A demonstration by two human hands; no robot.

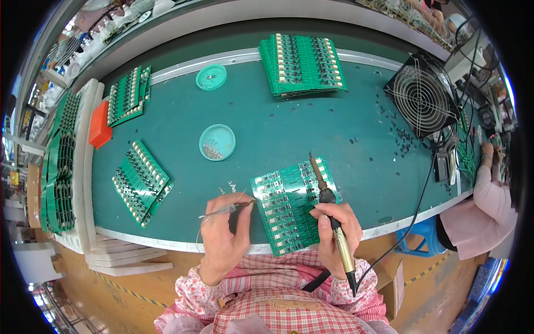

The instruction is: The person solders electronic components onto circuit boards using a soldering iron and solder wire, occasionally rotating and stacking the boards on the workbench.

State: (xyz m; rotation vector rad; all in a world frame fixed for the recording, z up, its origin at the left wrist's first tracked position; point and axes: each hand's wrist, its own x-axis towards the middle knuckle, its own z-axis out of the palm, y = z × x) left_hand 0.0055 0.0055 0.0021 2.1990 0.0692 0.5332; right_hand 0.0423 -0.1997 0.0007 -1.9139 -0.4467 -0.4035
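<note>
Gripping a soldering iron like a pen, the right hand is closed round the handle, with the tip aimed up and away from the person and a bit to the left. So the iron's long axis runs from near the belly, where the cable end sits, diagonally out over the green circuit board panel. The tip looks like it's hovering over or just touching the far part of the panel, can't honestly tell which.

The left hand is pinched shut on a thin strand of solder wire, which lies roughly sideways and points right, its end right at the left edge of the panel. The panel itself sits at the near edge of the green bench, tilted, long side running from near to far.

My read: this is mid-soldering, between joints. Wire and iron tip are well apart, so the next move would need both brought onto the same pad, iron swinging left and down toward the wire end.

Further out: a small teal dish with tiny metal bits just beyond the left hand, another teal dish farther back, stacks of finished-looking green boards to the left, a big stack at the far side, and a small fan off to the right. Another person in a pink sleeve works at the right edge.
</note>
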